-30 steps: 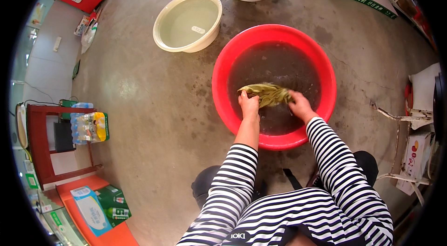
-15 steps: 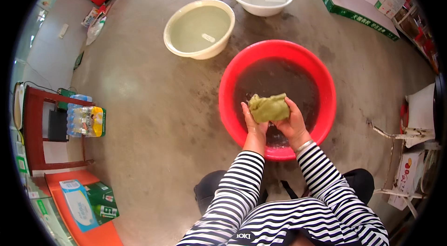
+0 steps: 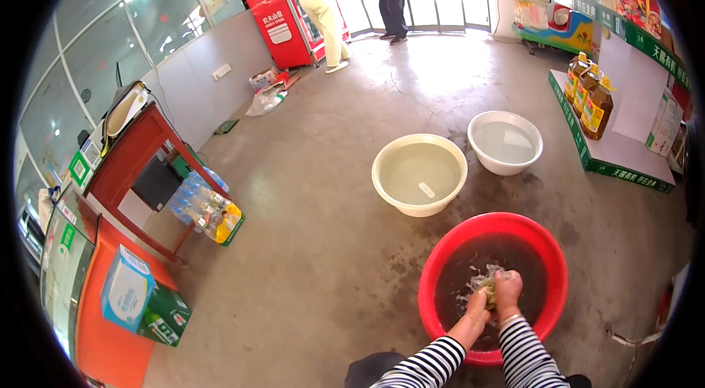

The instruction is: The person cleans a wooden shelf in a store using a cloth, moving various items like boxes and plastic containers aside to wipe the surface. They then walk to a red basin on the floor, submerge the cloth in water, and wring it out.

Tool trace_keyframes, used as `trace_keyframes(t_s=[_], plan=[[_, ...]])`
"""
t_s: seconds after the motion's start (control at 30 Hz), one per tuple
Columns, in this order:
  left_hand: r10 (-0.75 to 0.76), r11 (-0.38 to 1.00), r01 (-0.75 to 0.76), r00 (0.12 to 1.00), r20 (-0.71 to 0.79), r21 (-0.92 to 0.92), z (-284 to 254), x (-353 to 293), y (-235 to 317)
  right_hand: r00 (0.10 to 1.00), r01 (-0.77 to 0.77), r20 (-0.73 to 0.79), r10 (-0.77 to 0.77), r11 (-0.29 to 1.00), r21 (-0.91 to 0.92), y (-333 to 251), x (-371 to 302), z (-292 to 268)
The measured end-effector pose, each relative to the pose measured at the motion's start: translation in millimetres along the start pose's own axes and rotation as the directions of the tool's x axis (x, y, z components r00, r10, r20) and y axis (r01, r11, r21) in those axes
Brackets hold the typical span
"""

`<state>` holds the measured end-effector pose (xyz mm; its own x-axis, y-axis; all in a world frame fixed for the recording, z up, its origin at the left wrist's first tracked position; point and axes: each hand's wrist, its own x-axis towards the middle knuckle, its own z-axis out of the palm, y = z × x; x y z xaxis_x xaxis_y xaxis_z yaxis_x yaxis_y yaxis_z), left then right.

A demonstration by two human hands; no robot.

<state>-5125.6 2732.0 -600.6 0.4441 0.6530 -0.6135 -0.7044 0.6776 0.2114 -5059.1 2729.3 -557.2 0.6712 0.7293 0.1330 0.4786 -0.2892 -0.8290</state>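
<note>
Over the dark water of a red plastic basin [image 3: 556,263], both my hands are closed on a wet yellow-green cloth [image 3: 485,289]. My left hand [image 3: 474,314] grips its lower side, and my right hand [image 3: 508,291] is wrapped round the right side. The cloth is bunched up, with most of it hidden by the fingers. Water streams and splashes from it to the left. Beyond the red basin stand a cream basin [image 3: 420,209] of cloudy water, with a small pale bar in it, and a white basin [image 3: 507,167] of water.
Wet patches mark the concrete floor [image 3: 316,241]. Oil jugs [image 3: 596,110] stand on a low green-edged shelf at right. At left are a reddish wooden table [image 3: 139,153], a bottle pack [image 3: 209,213] and cartons [image 3: 136,292]. Two people [image 3: 316,2] stand near the red refrigerator [image 3: 275,17].
The view has tilted up and turned left, bringing the doorway and two people into sight. The cloth, earlier spread between my hands, is now bunched and squeezed, with water flying from it.
</note>
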Motion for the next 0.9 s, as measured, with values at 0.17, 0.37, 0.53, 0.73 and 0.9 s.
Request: trace_keyframes(t_s=[0.17, 0.37, 0.53, 0.73, 0.9], plan=[[0.022, 1.0, -0.021, 0.999, -0.049, 0.009, 17.8, -26.4, 29.4, 0.953, -0.269, 0.256, 0.161, 0.837, 0.476, -42.7, -19.8, -12.2], [-0.213, 0.961, 0.272, 0.856, 0.471, -0.059, -18.7, -6.1, 28.2, 0.896, 0.443, -0.024, -0.443, 0.894, 0.061, -40.3, -63.9, -6.3], [0.08, 0.983, -0.067, 0.994, -0.075, 0.168, 14.0, -17.3, -11.1, 0.99, 0.074, -0.114, -0.077, 0.997, -0.033, 16.4, 10.9, -4.9], [-0.15, 0.968, 0.246, 0.729, 0.668, -0.05, -30.4, 5.6, 22.8, 0.92, 0.359, 0.051, -0.389, 0.887, 0.289, -69.5, -79.7, -20.5], [-0.129, 0.986, 0.144, 0.979, 0.158, -0.086, -1.6, -16.4, -2.5, 0.97, 0.234, -0.038, -0.239, 0.966, -0.108, -39.8, -28.4, -11.4]])
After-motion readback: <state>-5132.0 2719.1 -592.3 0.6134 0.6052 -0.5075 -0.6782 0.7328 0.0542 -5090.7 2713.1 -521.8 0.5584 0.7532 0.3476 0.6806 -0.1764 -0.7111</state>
